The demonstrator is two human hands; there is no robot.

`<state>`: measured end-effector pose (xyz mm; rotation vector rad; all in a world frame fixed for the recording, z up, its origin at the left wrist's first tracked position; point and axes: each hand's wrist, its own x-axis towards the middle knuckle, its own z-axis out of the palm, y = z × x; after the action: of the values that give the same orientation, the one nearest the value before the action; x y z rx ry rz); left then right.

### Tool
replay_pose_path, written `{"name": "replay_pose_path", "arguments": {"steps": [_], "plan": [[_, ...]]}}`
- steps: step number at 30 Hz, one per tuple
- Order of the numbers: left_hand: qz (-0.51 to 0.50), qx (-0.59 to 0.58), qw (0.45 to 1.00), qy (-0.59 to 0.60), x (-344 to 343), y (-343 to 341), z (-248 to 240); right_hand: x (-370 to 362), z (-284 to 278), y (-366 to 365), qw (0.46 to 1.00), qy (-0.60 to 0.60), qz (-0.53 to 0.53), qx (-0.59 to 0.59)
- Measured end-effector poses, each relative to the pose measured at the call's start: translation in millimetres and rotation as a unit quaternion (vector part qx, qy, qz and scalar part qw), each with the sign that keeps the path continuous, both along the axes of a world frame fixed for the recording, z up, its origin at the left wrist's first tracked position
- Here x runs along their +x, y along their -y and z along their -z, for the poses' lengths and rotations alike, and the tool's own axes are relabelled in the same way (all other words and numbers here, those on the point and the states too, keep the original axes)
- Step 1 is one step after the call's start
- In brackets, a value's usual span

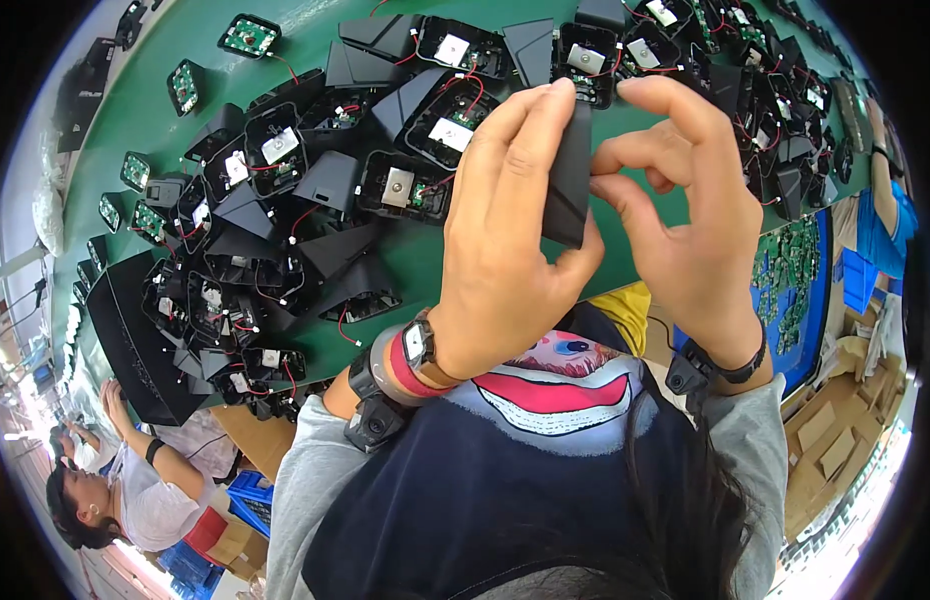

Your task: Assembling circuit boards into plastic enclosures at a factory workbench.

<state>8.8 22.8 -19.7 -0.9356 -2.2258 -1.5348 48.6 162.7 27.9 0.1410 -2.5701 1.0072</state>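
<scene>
A small square smartwatch screen (416,343) sits on the left wrist, well below the fingers (530,120), dark with a pale sheen. White square labels (451,133) lie on the open black housings just left of the fingertips, another (452,49) above them and one (280,146) farther left. Brown cardboard boxes (823,440) stand well below and right of the fingers, beside a blue plastic crate (857,280).

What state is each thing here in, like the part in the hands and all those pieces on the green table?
Black plastic cover: held up between both hands, off the table.
Left hand: closed on the cover.
Right hand: fingertips pinching the cover's edge.
Black housings: open, boards and red wires exposed.
Green table: crowded with parts.
</scene>
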Motion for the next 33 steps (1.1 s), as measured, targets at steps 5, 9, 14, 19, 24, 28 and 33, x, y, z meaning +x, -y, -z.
{"name": "replay_pose_path", "arguments": {"steps": [5, 9, 14, 19, 24, 28, 33], "plan": [[-0.003, -0.003, 1.000, -0.010, -1.9, -1.2, 4.4, -8.1, -1.8, 0.5, 0.996, -0.049, -0.024, 0.068], [0.024, -0.006, 0.999, 0.038, -1.5, 2.2, -1.5, -14.3, -13.4, -7.1, 0.995, 0.095, -0.015, -0.033], [0.100, 0.026, 0.984, 0.145, -0.3, 5.1, -4.3, -18.3, -6.7, -18.2, 0.973, 0.178, -0.017, -0.145], [0.148, 0.169, 0.915, 0.335, 0.9, 0.7, -8.8, -10.9, 16.7, -24.7, 0.922, 0.202, -0.041, -0.327], [0.214, 0.262, 0.812, 0.476, 4.4, 0.3, -10.4, 8.7, 9.7, -26.7, 0.875, 0.231, -0.051, -0.422], [0.214, 0.221, 0.829, 0.467, 3.8, 1.5, -11.3, 12.8, 12.0, -21.8, 0.930, 0.182, -0.034, -0.318], [0.217, 0.211, 0.839, 0.452, 0.3, -0.5, -10.5, 6.2, 2.9, -27.8, 0.872, 0.253, -0.035, -0.418]]}}
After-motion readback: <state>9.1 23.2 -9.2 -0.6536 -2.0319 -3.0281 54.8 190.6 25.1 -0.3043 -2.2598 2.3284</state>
